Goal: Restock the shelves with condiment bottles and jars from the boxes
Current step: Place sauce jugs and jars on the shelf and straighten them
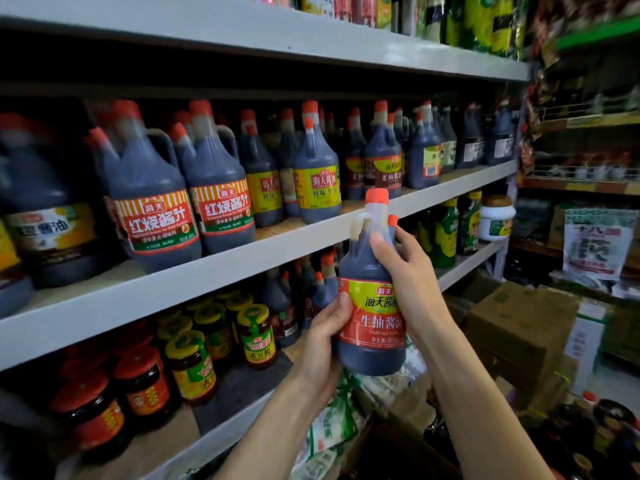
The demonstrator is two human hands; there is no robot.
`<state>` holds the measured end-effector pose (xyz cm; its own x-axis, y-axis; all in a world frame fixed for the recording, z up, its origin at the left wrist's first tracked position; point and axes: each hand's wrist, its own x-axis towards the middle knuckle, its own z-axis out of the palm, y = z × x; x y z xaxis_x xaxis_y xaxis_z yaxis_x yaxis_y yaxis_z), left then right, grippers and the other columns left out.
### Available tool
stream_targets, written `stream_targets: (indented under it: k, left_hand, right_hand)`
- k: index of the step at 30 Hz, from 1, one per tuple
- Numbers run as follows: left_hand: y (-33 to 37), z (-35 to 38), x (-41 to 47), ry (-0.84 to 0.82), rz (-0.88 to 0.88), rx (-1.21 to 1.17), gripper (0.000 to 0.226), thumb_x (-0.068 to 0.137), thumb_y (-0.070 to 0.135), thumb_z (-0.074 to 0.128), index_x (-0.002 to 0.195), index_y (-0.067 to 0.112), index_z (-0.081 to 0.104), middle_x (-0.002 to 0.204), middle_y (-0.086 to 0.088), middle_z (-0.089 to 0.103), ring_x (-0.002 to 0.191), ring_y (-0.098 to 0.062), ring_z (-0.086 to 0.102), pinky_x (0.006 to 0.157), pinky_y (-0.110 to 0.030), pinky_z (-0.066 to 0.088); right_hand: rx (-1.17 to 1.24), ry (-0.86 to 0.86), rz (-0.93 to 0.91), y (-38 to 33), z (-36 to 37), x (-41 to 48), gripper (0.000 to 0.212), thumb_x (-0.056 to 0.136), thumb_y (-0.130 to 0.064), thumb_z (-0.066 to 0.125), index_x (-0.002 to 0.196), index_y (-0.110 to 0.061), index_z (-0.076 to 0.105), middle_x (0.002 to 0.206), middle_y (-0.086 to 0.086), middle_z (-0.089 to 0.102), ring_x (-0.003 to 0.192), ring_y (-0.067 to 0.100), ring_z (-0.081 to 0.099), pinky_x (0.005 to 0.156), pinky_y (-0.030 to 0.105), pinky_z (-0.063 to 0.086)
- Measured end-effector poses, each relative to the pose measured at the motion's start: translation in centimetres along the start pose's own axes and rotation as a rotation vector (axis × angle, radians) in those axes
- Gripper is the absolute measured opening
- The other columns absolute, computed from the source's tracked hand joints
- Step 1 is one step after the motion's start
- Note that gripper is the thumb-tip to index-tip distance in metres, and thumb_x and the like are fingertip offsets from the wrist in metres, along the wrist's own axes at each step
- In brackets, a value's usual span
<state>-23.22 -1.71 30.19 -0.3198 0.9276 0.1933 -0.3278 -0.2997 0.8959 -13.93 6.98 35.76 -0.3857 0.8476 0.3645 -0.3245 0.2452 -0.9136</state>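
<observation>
A dark soy sauce bottle point(372, 306) with an orange cap and a red and yellow label is held upright in front of the grey shelf point(242, 261). My left hand point(323, 337) grips its lower left side. My right hand point(405, 271) wraps round its shoulder and neck from the right. A second small orange cap shows just behind my right fingers. The middle shelf holds many similar dark bottles point(317, 168), with a bare strip of board near its front edge by the held bottle.
Big handled jugs point(152, 192) fill the left of the middle shelf. Jars with yellow and red lids point(256, 337) stand on the lower shelf. Cardboard boxes point(519, 327) are stacked at the right. More bottles point(602, 434) sit low at the right corner.
</observation>
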Motion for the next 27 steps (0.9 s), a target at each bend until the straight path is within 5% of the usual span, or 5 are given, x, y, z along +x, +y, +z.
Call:
stream_targets:
  k: [5,11,17,21,27]
  left_hand:
    - [0.5,0.0,0.3,-0.019,0.046,0.050,0.068,0.058,0.059,0.087,0.112,0.020,0.075,0.117,-0.017,0.071,0.103,-0.031,0.070,0.079,-0.033,0.057]
    - [-0.7,-0.1,0.7,0.010,0.032,0.051,0.043,0.082,0.039,0.065,0.118,0.015,0.072,0.119,-0.017,0.070,0.108,-0.034,0.068,0.084,-0.038,0.056]
    - [-2.2,0.6,2.0,0.039,0.034,0.040,0.043,0.073,0.041,0.073,0.108,0.018,0.076,0.115,-0.017,0.072,0.102,-0.031,0.071,0.077,-0.033,0.058]
    - [-5.5,1.8,2.5,0.097,-0.027,0.094,0.041,0.073,0.030,0.077,0.108,0.009,0.071,0.107,-0.015,0.074,0.094,-0.026,0.073,0.072,-0.030,0.058]
    - [-12.2,3.4,2.0,0.115,-0.214,0.091,0.055,0.068,0.033,0.076,0.115,0.005,0.067,0.109,-0.017,0.073,0.100,-0.031,0.071,0.083,-0.036,0.057]
  right_hand:
    - [0.066,-0.001,-0.021,0.2,-0.1,-0.8,0.030,0.086,-0.046,0.062,0.114,-0.040,0.054,0.116,-0.001,0.069,0.098,0.015,0.071,0.086,0.037,0.057]
    - [-0.006,0.012,0.011,1.0,-1.3,-2.1,0.067,0.072,-0.061,0.060,0.132,-0.037,0.040,0.124,-0.005,0.062,0.104,0.013,0.068,0.091,0.038,0.056]
    - [-0.067,0.000,0.060,2.7,-3.3,-3.0,0.076,0.070,-0.056,0.069,0.137,-0.033,0.040,0.117,-0.010,0.063,0.097,0.006,0.069,0.079,0.026,0.057]
    - [-0.143,0.086,0.135,5.2,-5.1,-3.3,0.075,0.079,-0.044,0.077,0.139,-0.029,0.034,0.115,-0.004,0.064,0.096,0.015,0.070,0.088,0.043,0.057]
    - [-0.180,0.267,0.317,9.9,-10.0,-4.3,0.076,0.076,-0.038,0.082,0.134,-0.017,0.036,0.113,0.002,0.060,0.094,0.020,0.067,0.088,0.048,0.055]
